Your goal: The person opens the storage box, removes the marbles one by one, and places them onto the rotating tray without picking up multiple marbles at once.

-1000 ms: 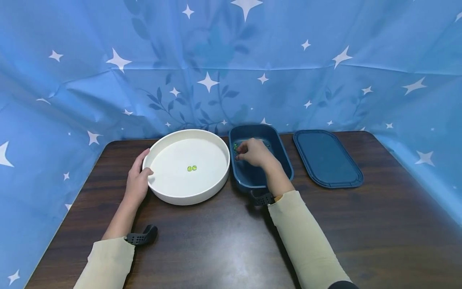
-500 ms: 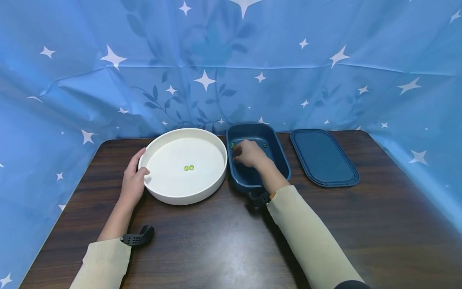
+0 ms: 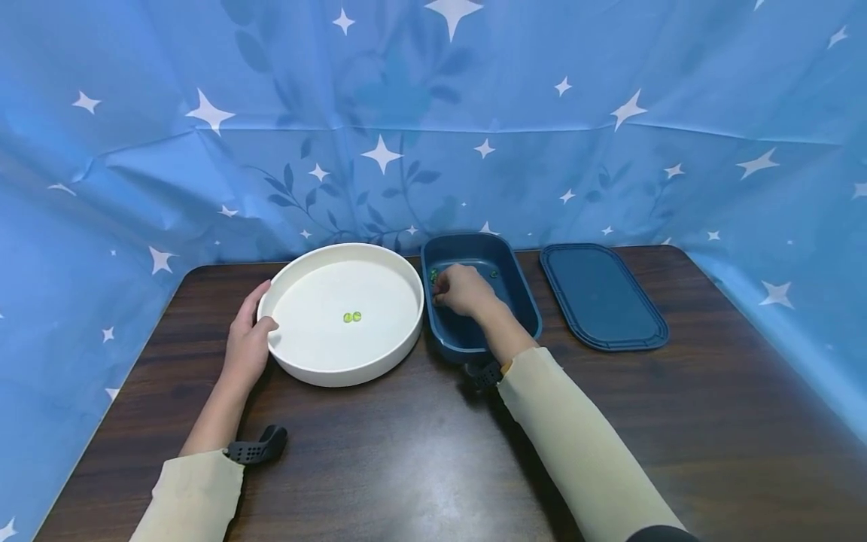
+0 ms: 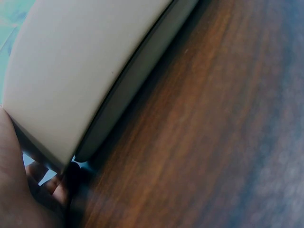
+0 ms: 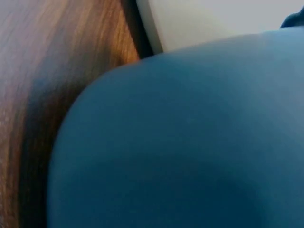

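At the left rim of a round white tray (image 3: pixel 311 339), my left hand (image 3: pixel 247 342) grips the wall, thumb over the edge and fingers outside. In the left wrist view, the tray's pale wall (image 4: pixel 80 71) fills the upper left beside the hand (image 4: pixel 19 190). Two small round yellow-green pieces (image 3: pixel 352 317) lie side by side in the tray. My right hand (image 3: pixel 466 290) reaches into a dark blue rectangular container (image 3: pixel 518 301), fingers bent down by its left wall. Small green pieces (image 3: pixel 494 274) lie there; whether the fingertips pinch one is hidden. The container's outer wall (image 5: pixel 180 133) blocks the right wrist view.
A dark blue lid (image 3: pixel 604 297) lies flat right of the container. The container stands close against the tray's right side. All rest on a dark wooden table (image 3: pixel 406 467), with a blue star-patterned cloth (image 3: pixel 433 150) behind.
My right hand stays low in the container, its fingers shifting slightly near the left wall. The left hand keeps its grip on the tray. The whole head view has drifted a little.
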{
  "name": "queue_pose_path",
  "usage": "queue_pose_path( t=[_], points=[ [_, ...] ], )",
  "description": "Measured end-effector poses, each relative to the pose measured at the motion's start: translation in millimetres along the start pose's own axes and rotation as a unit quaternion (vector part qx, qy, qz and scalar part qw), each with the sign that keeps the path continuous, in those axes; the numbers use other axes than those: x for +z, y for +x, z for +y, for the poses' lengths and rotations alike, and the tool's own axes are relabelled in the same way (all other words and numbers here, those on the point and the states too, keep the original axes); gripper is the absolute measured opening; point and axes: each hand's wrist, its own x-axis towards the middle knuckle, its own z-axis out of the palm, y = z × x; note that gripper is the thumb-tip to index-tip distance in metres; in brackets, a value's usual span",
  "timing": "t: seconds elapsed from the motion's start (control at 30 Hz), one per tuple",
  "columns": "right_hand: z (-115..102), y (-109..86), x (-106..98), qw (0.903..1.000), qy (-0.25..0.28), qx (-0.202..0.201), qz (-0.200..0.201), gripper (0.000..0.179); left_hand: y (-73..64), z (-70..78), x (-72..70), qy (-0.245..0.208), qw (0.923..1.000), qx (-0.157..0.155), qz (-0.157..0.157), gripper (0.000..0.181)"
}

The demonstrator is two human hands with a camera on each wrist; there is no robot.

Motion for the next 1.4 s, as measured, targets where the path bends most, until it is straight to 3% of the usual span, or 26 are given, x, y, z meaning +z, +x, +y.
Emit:
queue_pose_path(
  t=[0.6, 0.83, 1.23, 1.4],
  points=[
    [-14.2, -21.3, -24.4, 0.9959, 0.033, -0.045, 0.071, 0.017, -1.9, 1.3, -2.7, 0.001, 0.9999, 0.01, 0.003, 0.077],
    [-28.6, -34.0, -32.5, 0.9923, 0.057, -0.083, 0.072, 0.018, -0.3, 0.3, -2.4, 0.001, 1.0, 0.008, 0.0, 0.077],
    [-69.5, -35.9, -18.4, 0.9818, 0.116, -0.128, 0.078, 0.016, 1.8, 0.1, -2.0, -0.002, 0.9999, 0.013, 0.003, 0.076],
    [-78.3, -32.4, -5.9, 0.9828, 0.123, -0.124, 0.06, 0.019, 1.7, 0.7, -3.2, 0.005, 0.9999, 0.012, 0.001, 0.077]
  ],
)
